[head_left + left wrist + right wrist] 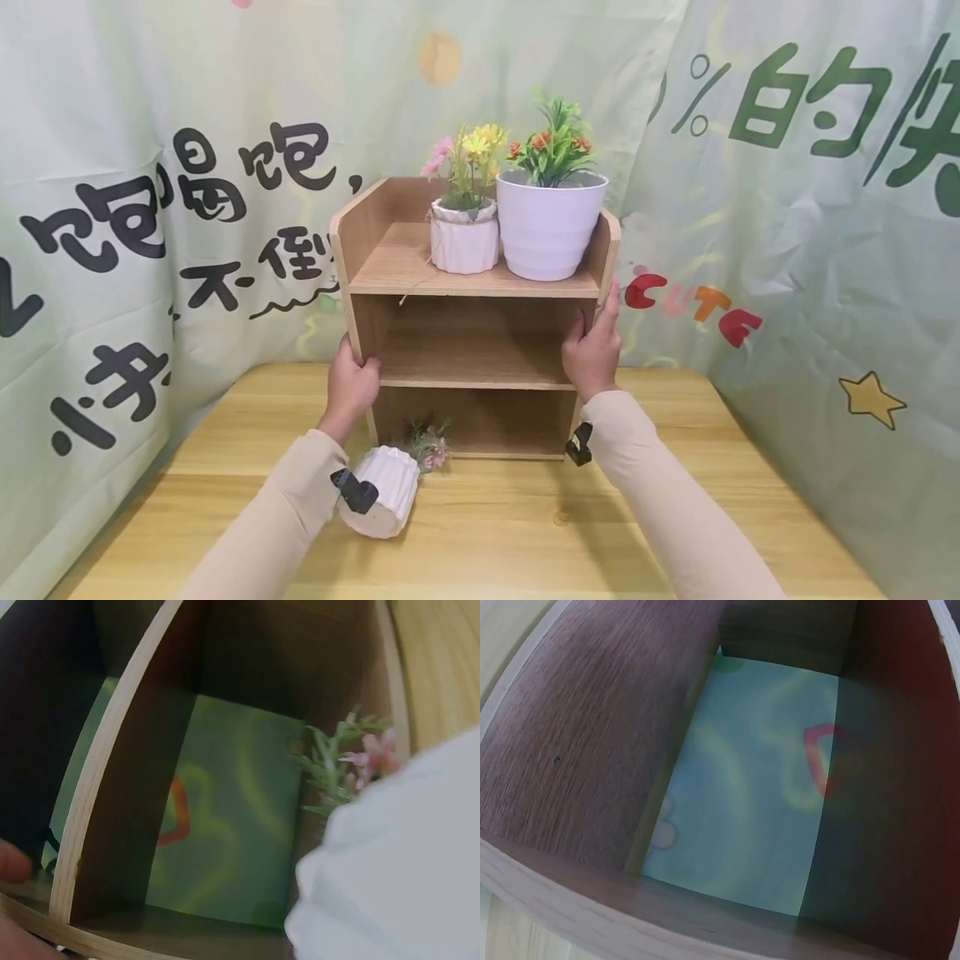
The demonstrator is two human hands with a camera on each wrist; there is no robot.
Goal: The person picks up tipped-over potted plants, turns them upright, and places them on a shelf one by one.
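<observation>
A three-tier wooden shelf (pixel 480 360) stands on the table between my hands. My left hand (pixel 351 387) grips its left side panel, thumb at the front edge. On the opposite side, my right hand (pixel 594 354) holds the right panel, with the thumb in front and a finger extended up along the outside. On the top tier sit a small white pot (pixel 465 242) of pink and yellow flowers and a larger white pot (pixel 552 225) with a green, orange-flowered plant. A fluted white pot (pixel 393 483) lies tipped over by my left wrist, its pink flowers (pixel 375 757) pointing towards the bottom tier.
The wooden table (pixel 480 542) extends in front of the shelf and to both sides. Printed fabric (pixel 247 75) hangs close behind and at the sides. Through the lower compartments the wrist views show patterned green cloth (pixel 225 817).
</observation>
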